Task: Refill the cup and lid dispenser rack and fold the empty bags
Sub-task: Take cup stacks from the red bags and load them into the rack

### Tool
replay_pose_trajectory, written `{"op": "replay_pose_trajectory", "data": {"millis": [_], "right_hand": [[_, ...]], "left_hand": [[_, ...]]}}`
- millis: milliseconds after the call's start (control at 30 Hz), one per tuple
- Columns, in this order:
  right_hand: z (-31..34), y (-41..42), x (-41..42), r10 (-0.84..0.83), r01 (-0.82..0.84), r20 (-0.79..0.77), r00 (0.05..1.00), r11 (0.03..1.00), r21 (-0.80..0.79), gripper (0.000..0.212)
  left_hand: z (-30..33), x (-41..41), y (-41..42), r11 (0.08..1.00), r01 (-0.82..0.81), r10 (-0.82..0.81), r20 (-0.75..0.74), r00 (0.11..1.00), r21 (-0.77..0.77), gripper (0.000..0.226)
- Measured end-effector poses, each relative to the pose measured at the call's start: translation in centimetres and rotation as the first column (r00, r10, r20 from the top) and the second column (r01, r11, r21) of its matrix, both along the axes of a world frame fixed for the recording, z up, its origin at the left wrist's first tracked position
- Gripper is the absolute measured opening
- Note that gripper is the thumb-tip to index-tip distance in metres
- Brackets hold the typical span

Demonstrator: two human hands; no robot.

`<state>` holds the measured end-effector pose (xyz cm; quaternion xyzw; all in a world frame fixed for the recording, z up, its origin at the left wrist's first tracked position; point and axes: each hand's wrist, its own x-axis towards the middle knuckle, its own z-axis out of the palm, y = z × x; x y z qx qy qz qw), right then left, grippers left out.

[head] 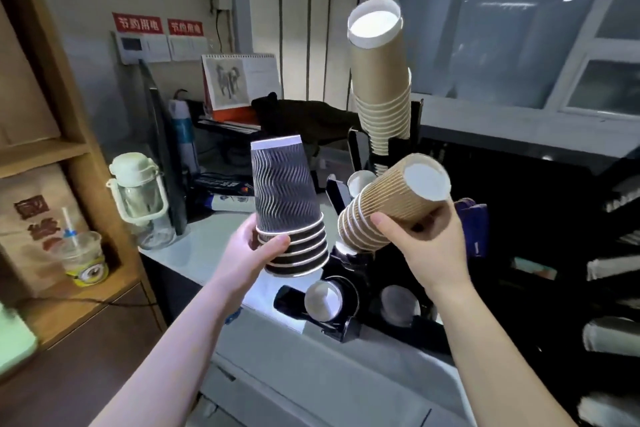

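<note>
My left hand (254,246) grips a stack of black wavy-ribbed paper cups (285,204), held upside down over the counter. My right hand (427,236) grips a stack of brown ribbed cups (388,204), tilted with the bases pointing up and to the right. Both stacks hover just above the black dispenser rack (332,308). A tall stack of smooth brown cups (381,80) stands upside down in a rear slot of the rack. Two lower slots show white cup bottoms (323,300). No bags are visible.
A clear jar with a pale green lid (140,198) stands on the grey counter (207,253) at left. A wooden shelf (69,149) holds a drink cup (85,260). Dark shelving with rolled items (609,336) fills the right. A desk calendar (239,80) stands behind.
</note>
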<state>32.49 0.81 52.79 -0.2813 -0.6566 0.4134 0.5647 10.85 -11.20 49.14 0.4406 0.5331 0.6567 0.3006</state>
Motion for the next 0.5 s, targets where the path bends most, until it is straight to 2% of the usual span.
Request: {"op": "replay_pose_trajectory", "data": {"millis": [100,167,233,333,433,500], "right_hand": [[-0.7,0.0,-1.6,-0.112,0.089,0.211,0.971,0.989,0.118,0.071],[-1.4,-0.3,-3.0,-0.089,0.057,0.345,0.934,0.993,0.104,0.075],[-2.2,-0.8,-4.2,-0.070,0.038,0.401,0.913,0.996,0.085,0.072],[-2.9,-0.9,-5.5,-0.124,0.088,0.525,0.842,0.992,0.093,0.070],[-2.9,-0.8,-5.7,-0.171,0.159,0.644,0.746,0.984,0.078,0.087],[-2.6,-1.3,-5.7,-0.181,0.132,0.595,0.783,0.983,0.126,0.090]], "left_hand": [[-0.8,-1.0,0.1,0.998,0.058,-0.058,0.004,0.998,-0.020,0.057],[-1.3,-1.5,-0.1,0.995,0.093,-0.092,0.012,0.996,-0.031,0.060],[-1.7,-2.1,-0.2,0.992,0.119,-0.118,0.025,0.993,-0.038,0.062],[-1.9,-3.3,-0.2,0.988,0.147,-0.146,0.027,0.989,-0.050,0.069],[-2.1,-4.3,-0.2,0.983,0.178,-0.177,0.022,0.984,-0.050,0.068],[-2.4,-4.9,-0.1,0.978,0.203,-0.202,0.029,0.979,-0.052,0.071]]}}
